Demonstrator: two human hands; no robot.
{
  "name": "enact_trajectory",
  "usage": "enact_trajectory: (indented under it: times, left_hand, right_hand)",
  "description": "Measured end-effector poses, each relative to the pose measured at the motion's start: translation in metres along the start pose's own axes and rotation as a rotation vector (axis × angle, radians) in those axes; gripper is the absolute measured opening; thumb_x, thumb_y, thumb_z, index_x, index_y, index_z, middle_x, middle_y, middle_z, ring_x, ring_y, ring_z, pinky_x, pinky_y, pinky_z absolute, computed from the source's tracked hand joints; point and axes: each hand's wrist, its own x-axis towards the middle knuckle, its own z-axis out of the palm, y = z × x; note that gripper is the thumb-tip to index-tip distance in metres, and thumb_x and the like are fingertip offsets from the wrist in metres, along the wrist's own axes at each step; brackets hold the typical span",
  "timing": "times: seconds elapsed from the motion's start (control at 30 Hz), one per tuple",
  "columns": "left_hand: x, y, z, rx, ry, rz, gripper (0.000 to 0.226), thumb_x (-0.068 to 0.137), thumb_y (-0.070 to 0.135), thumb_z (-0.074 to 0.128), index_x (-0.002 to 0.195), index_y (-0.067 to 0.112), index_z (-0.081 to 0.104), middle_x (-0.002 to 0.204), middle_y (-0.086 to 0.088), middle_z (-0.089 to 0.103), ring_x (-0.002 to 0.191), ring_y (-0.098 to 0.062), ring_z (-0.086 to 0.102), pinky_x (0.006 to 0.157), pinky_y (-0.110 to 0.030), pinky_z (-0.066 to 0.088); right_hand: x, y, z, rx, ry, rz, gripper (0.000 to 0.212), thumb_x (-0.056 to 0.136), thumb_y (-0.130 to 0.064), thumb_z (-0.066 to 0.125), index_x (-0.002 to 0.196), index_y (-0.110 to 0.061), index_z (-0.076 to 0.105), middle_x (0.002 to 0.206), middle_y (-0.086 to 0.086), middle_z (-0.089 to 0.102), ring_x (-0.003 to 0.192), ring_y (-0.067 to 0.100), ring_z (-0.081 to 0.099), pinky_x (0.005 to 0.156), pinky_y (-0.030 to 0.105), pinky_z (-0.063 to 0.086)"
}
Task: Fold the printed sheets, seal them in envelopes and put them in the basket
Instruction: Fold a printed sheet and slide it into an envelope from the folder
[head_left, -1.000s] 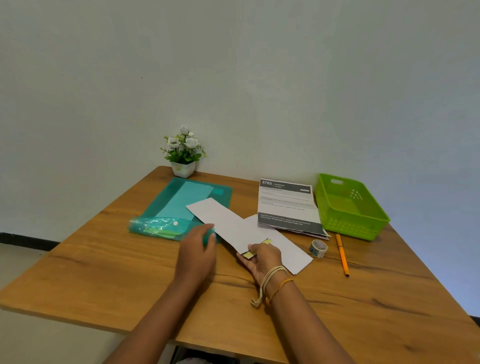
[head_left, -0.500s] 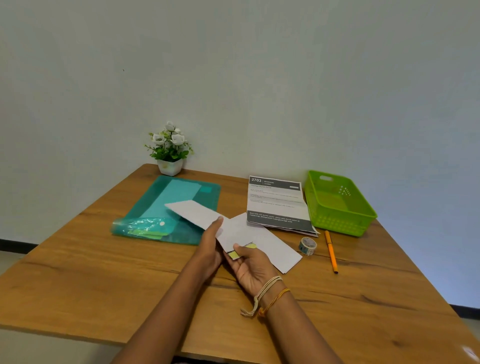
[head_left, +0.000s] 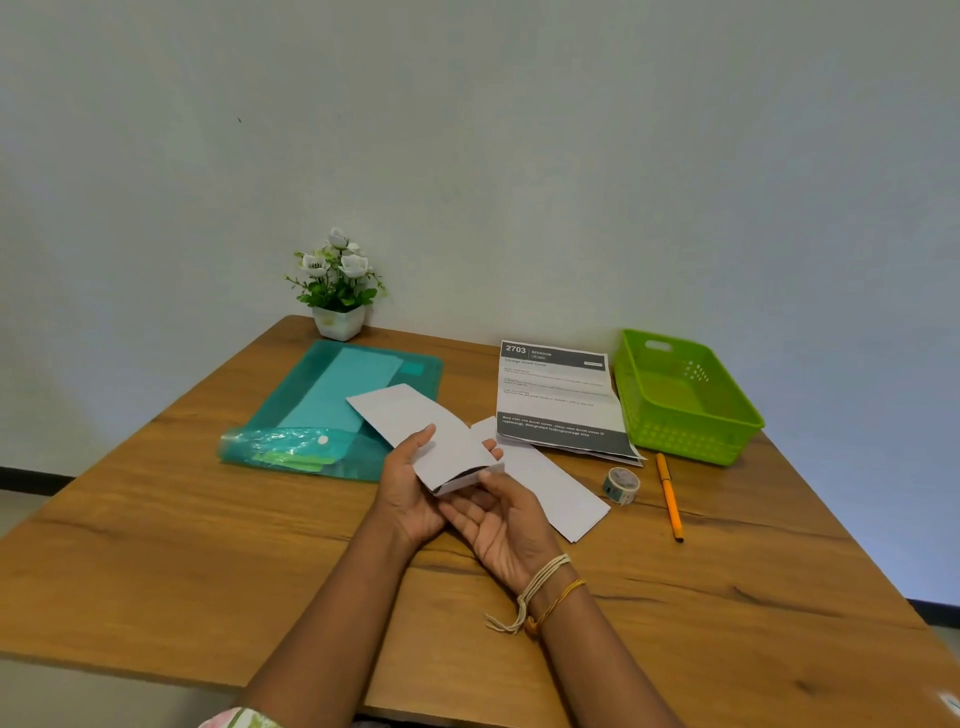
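I have the white envelope (head_left: 423, 431) lifted off the table (head_left: 156, 545), its long axis running away from me toward the upper left, open mouth at the near end. My left hand (head_left: 408, 488) cradles it from below, thumb pinching its left edge. My right hand (head_left: 501, 519) is nearer that mouth (palm up, fingers loosely spread), thumb at the opening. The printed sheets (head_left: 558, 397) lie unfolded beside the empty green basket (head_left: 680, 397).
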Motion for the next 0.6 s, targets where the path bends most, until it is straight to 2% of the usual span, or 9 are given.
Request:
enact_trajectory:
  times: [0.13,0.23,0.3,0.43,0.53,0.6]
  left_hand:
    - [0.000,-0.001,0.001,0.028,-0.013,-0.001,0.050,0.090,0.038,0.049,0.120,-0.002,0.051,0.122,-0.034,0.056,0.114,-0.044,0.055,0.103,-0.055,0.041]
    - [-0.001,0.000,0.001,0.020,0.013,-0.007,0.053,0.089,0.042,0.053,0.122,0.001,0.051,0.128,-0.035,0.053,0.121,-0.045,0.052,0.105,-0.056,0.038]
    - [-0.002,0.000,0.002,0.028,0.024,0.002,0.056,0.087,0.045,0.056,0.124,0.003,0.050,0.129,-0.034,0.053,0.123,-0.044,0.051,0.103,-0.057,0.041]
    - [-0.001,0.000,0.002,0.039,0.024,0.012,0.065,0.084,0.050,0.057,0.131,0.006,0.046,0.126,-0.033,0.056,0.121,-0.045,0.053,0.103,-0.056,0.041]
    - [-0.001,-0.002,0.000,0.046,0.017,0.014,0.071,0.084,0.052,0.056,0.135,0.005,0.044,0.126,-0.034,0.055,0.120,-0.047,0.053,0.105,-0.057,0.040]
    - [0.000,-0.003,-0.003,0.030,0.007,0.023,0.075,0.085,0.057,0.054,0.138,0.005,0.042,0.129,-0.035,0.052,0.122,-0.048,0.051,0.106,-0.057,0.038]
  right_hand:
    - [0.003,0.003,0.002,-0.044,-0.009,-0.034,0.031,0.091,0.000,0.051,0.122,0.000,0.054,0.112,0.024,0.066,0.099,0.037,0.066,0.076,0.045,0.059]
    - [0.006,0.005,-0.001,-0.052,0.008,-0.025,0.039,0.088,0.012,0.039,0.123,0.001,0.051,0.117,0.027,0.063,0.109,0.041,0.060,0.071,0.044,0.059]
    - [0.007,0.005,-0.002,-0.033,0.025,-0.019,0.045,0.086,0.016,0.035,0.126,0.002,0.048,0.120,0.027,0.061,0.110,0.041,0.060,0.073,0.045,0.059]
    - [0.008,0.007,0.006,-0.120,0.141,-0.050,0.040,0.087,0.014,0.050,0.125,0.000,0.051,0.115,0.023,0.065,0.102,0.037,0.065,0.070,0.045,0.059]
    - [0.008,0.009,0.018,-0.185,0.271,-0.093,0.035,0.082,0.011,0.062,0.115,0.001,0.060,0.105,0.023,0.068,0.091,0.035,0.067,0.056,0.039,0.059]
    - [0.007,0.010,0.025,-0.188,0.326,-0.087,0.033,0.079,0.010,0.066,0.110,-0.002,0.063,0.103,0.022,0.068,0.090,0.035,0.067,0.051,0.037,0.058]
